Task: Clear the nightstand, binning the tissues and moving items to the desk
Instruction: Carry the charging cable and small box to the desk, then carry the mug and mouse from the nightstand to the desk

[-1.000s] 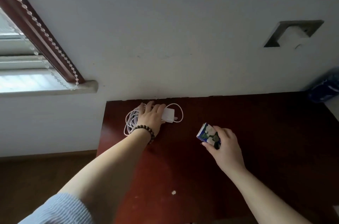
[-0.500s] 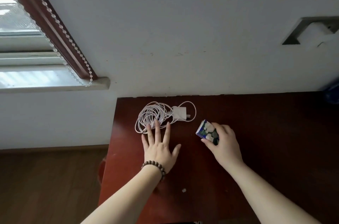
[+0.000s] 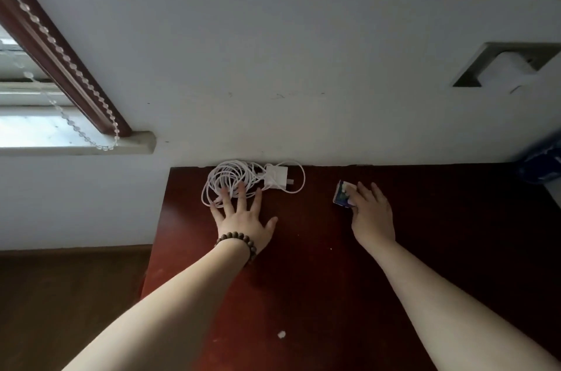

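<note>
On a dark tabletop (image 3: 303,279) by the wall, the left hand (image 3: 243,218) spreads open fingers over a limp, tangle-prone charger cable (image 3: 230,179); the right hand (image 3: 372,215) holds a light packet (image 3: 341,196).

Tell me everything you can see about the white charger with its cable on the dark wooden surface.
The white charger is a small square plug block, plastic by its look, lying flat at the back edge of the wooden surface, by the wall. Its thin white cable lies in a loose coil to its left, with one loop running round the right side. The spread fingers of the left hand rest over the coil.
</note>
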Demonstrator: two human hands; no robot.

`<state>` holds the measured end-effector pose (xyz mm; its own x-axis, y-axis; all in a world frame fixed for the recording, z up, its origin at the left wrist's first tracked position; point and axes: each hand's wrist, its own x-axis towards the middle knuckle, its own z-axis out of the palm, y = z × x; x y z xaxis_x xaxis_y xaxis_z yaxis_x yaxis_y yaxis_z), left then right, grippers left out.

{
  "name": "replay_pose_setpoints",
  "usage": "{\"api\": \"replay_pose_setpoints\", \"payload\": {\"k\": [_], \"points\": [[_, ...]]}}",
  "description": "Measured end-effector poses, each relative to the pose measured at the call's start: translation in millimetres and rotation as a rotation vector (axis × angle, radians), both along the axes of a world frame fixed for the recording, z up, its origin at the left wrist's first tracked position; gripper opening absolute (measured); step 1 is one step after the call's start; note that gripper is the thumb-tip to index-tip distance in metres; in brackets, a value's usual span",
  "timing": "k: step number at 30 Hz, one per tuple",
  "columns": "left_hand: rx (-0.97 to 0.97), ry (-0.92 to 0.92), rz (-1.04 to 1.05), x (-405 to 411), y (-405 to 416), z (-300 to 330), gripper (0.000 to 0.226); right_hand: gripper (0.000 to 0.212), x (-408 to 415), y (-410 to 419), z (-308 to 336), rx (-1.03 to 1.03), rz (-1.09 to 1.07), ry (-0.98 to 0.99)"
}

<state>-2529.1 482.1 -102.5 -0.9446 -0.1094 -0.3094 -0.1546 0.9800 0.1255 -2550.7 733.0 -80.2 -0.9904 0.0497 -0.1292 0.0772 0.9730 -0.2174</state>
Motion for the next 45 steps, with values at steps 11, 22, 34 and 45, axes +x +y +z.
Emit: {"api": "replay_pose_setpoints", "payload": {"k": [11, 22, 34, 45], "points": [[0.077, 0.1, -0.011, -7, 11, 2, 0.084, 0.066, 38, -4, -20, 0.119, 0.096, 0.039], [0.036, -0.03, 0.048, -26, 32, 0, 0.094, 0.071, -17, 41, -9, 0.009, -0.022, -0.131], [0.095, 0.067, 0.021, -18, 21, 27, 0.074, 0.077, -21, 46, 13, 0.062, 0.031, -0.228], [0.144, 0.448, 0.068, 42, 27, 65, 0.068, 0.06, 47, 9, 56, -0.129, 0.188, 0.156]]}}
